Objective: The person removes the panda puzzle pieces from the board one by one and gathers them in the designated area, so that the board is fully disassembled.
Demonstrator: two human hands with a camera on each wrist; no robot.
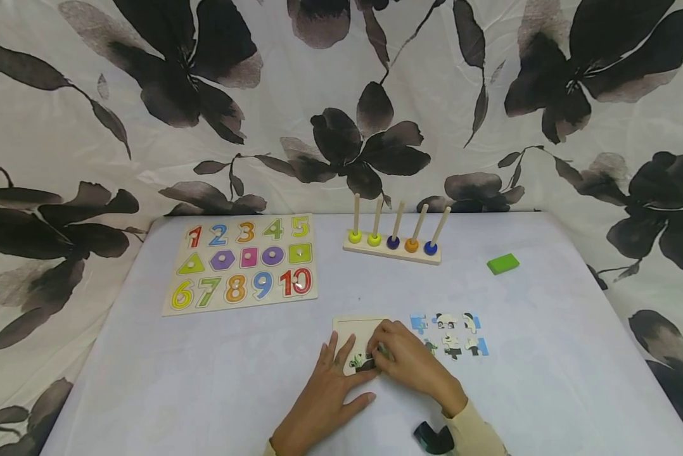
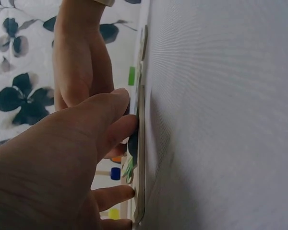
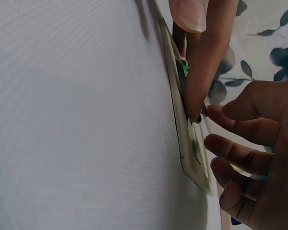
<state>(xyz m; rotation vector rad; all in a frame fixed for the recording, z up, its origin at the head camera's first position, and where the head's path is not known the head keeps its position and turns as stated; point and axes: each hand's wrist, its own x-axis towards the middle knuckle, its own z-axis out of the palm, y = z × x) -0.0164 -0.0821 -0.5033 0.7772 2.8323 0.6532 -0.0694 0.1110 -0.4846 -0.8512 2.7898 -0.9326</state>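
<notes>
A small wooden puzzle board (image 1: pixel 347 325) lies on the table with dark and green pieces in its lower part. My left hand (image 1: pixel 334 396) rests on it, fingers spread, fingertips at its left and lower edges. In the right wrist view, a left finger (image 3: pixel 206 72) presses close on a dark piece. My right hand (image 1: pixel 412 364) bends over the board's right side, pinching a small puzzle piece (image 1: pixel 382 349) mostly hidden by its fingers. Several loose panda puzzle pieces (image 1: pixel 451 345) lie in two rows right of the board.
A number-and-shape board (image 1: pixel 239 263) lies at the back left. Behind the puzzle stands a peg stand (image 1: pixel 395 250) with coloured rings. A green block (image 1: pixel 503 263) sits at the right. A black object (image 1: pixel 434 438) shows beside my right sleeve. Floral cloth (image 1: pixel 341 95) hangs behind the table.
</notes>
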